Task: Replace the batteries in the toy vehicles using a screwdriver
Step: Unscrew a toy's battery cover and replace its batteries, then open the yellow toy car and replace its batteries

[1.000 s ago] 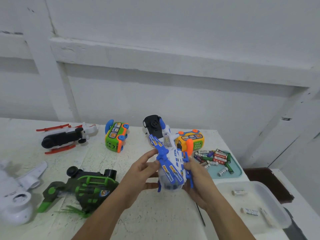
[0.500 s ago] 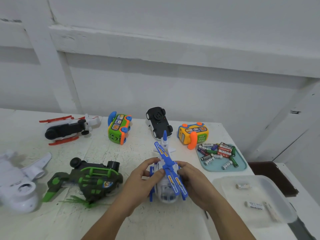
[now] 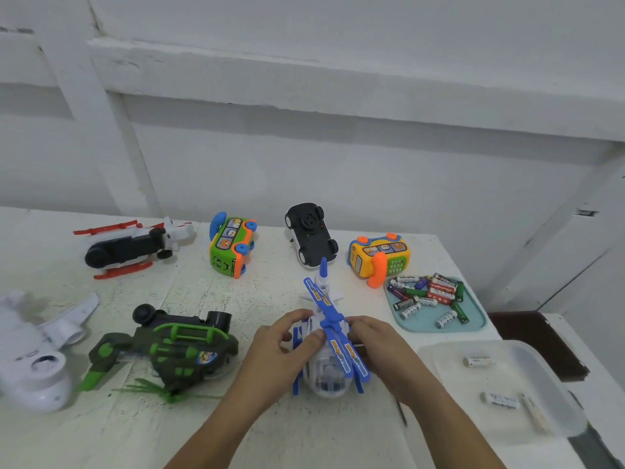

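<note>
The white helicopter (image 3: 326, 346) with blue rotor blades stands on its skids, near the teal battery tray (image 3: 475, 325), to its left. The left hand (image 3: 277, 346) and the right hand (image 3: 378, 346) grip its body from both sides.

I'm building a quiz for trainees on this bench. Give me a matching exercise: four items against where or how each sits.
Things:
1 blue helicopter
2 black car
3 teal tray
4 clear tray

States:
A wheels up, near the wall
B holds only a few batteries
C held by left hand and right hand
D piled with batteries

Pairs: 1-C, 2-A, 3-D, 4-B.
</note>
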Action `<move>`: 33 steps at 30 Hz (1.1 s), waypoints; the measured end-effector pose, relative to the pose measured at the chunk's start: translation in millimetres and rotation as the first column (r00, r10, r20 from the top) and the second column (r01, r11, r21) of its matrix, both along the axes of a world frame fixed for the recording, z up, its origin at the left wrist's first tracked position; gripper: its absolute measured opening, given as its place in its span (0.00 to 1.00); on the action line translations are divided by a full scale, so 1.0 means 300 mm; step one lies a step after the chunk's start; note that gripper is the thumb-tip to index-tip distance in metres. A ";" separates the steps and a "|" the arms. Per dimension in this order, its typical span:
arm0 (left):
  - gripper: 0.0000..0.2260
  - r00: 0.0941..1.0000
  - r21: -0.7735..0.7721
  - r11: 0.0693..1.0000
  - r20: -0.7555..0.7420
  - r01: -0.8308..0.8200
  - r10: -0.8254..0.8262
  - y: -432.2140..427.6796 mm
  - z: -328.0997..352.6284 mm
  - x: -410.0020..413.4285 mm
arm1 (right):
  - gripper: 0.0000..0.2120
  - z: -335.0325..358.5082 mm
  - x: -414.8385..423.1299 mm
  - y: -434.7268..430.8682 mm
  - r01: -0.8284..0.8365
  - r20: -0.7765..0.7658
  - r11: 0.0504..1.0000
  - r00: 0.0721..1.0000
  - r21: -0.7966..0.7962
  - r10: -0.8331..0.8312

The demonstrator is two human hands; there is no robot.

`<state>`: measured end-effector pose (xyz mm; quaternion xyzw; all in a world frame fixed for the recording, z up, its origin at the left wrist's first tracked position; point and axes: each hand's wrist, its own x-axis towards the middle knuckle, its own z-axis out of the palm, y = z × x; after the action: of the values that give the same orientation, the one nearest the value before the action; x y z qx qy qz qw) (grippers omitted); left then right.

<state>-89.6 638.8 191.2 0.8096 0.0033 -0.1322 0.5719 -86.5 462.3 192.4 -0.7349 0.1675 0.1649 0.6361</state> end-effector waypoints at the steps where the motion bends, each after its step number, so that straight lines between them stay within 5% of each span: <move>1: 0.11 1.000 0.045 0.999 0.019 -0.017 0.016 -0.001 0.002 0.000 | 0.14 0.006 0.005 -0.002 -0.019 -0.014 0.999 1.000 -0.030 0.019; 13: 0.12 0.981 0.081 0.995 0.189 -0.066 0.050 -0.023 0.118 0.094 | 0.11 0.110 0.108 -0.080 -0.269 -0.081 0.900 0.963 -0.344 0.257; 19: 0.07 0.936 0.267 0.961 0.316 0.069 -0.155 -0.175 0.237 0.254 | 0.07 0.165 0.222 -0.186 -0.089 0.142 0.964 0.982 -0.251 0.127; 22: 0.06 0.929 0.385 0.907 0.245 0.171 -0.279 -0.299 0.258 0.365 | 0.06 0.186 0.297 -0.256 0.040 0.249 0.981 0.968 -0.187 0.008; 27: 0.14 0.949 0.609 0.761 0.044 0.223 -0.313 -0.445 0.234 0.520 | 0.01 0.156 0.438 -0.371 0.222 0.326 0.910 0.940 -0.350 -0.104; 33: 0.21 0.980 0.499 0.846 -0.158 0.188 -0.124 -0.501 0.174 0.586 | 0.22 0.104 0.512 -0.417 0.139 0.151 0.885 0.985 -0.445 -0.079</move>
<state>86.2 488.4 243.4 0.9204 0.0065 -0.2208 0.3226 67.0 337.2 223.7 -0.8616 0.2010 0.0377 0.4646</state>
